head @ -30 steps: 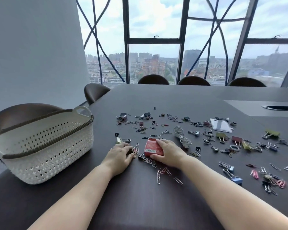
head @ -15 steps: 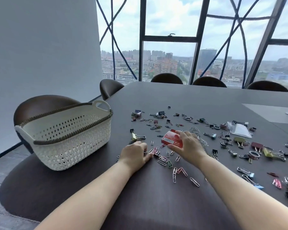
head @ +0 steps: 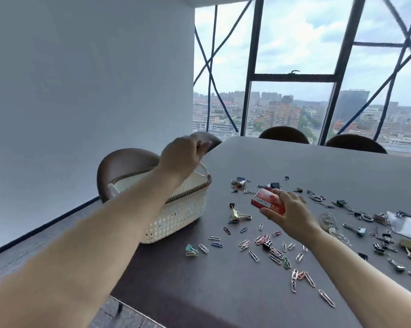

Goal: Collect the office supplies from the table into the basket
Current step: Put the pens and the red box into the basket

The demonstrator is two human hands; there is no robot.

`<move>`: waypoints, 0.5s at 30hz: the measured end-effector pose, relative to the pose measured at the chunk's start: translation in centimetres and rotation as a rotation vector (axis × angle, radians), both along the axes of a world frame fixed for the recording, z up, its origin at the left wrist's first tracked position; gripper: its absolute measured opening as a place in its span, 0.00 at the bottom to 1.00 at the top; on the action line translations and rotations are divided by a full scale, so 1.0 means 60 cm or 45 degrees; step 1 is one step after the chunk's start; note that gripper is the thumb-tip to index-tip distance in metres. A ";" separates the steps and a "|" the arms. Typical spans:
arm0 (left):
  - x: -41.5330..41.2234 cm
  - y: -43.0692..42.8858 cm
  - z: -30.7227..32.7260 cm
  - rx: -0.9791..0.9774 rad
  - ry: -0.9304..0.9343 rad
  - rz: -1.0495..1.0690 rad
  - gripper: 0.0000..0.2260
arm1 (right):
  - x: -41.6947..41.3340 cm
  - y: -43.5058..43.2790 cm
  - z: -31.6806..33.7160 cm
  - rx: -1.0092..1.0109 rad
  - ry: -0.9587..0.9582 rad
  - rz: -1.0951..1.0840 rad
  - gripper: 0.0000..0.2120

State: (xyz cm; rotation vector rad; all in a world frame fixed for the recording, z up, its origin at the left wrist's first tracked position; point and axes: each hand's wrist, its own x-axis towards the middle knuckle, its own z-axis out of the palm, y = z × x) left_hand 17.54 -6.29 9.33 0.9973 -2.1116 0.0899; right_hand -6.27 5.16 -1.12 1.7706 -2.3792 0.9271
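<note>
Two bare hands raised over a dark grey table [head: 223, 292], well apart from each other. Left hand [head: 180, 157] above the far end of a white woven basket [head: 176, 214], fingers curled together around something small; a glint of metal just visible between thumb and fingertips, too small to name for certain. Right hand [head: 288, 213] lower and nearer the table's middle, clamped on a small red box [head: 267, 201], thumb under its near edge, fingers over its back, box tilted and clear of the tabletop.

Below and between the forearms, loose paper clips [head: 266, 242] in silver, pink, green and blue, scattered flat on the table. Just right of the basket, a gold binder clip [head: 237, 214]; nearer the front edge, a teal binder clip [head: 190, 250]. Farther right, a coil of pale cord [head: 329, 222], more binder clips and a clear plastic sleeve [head: 405, 223].

Basket at the table's left end, dark braided trim along its rim, inside hidden behind the left forearm. Behind it, brown chair backs [head: 126, 164]; beyond, a tall window [head: 294, 67] onto a city skyline.
</note>
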 end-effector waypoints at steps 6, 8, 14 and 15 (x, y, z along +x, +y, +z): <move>0.058 -0.060 -0.019 0.652 -0.469 0.079 0.18 | 0.031 -0.025 0.000 -0.038 -0.010 0.055 0.34; 0.065 -0.078 -0.037 0.778 -0.502 -0.016 0.20 | 0.036 -0.026 -0.002 -0.048 -0.018 0.070 0.33; 0.081 -0.088 -0.060 0.924 -0.520 0.062 0.26 | 0.037 -0.027 -0.003 -0.042 -0.015 0.059 0.33; 0.082 -0.089 -0.060 0.873 -0.559 0.102 0.26 | 0.040 -0.028 -0.003 -0.040 -0.018 0.060 0.33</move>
